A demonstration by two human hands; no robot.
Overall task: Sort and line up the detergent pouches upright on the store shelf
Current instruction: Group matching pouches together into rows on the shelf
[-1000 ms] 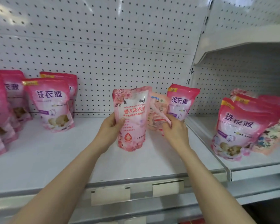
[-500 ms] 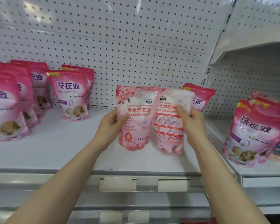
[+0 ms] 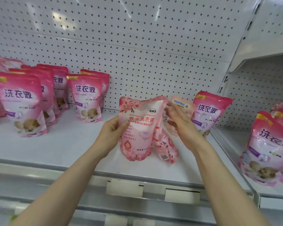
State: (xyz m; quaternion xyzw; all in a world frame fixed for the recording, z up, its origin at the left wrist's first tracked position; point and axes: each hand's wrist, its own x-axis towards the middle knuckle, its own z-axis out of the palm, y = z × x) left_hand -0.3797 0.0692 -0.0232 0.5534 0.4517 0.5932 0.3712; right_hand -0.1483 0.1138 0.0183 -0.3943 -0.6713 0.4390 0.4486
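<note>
Shelf [image 3: 64, 144]: pale-pink floral pouch [image 3: 140, 128] upright in left hand [image 3: 112, 132], top prob bowed

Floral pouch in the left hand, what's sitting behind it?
A second floral pouch slumps behind its right edge, with only its lower part and a QR code showing. The held pouch covers its upper part and whatever stands directly behind.

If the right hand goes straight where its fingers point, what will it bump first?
Probably the top corner of the flowery pouch; the right hand looks almost there, though depth is hard to judge.
</note>
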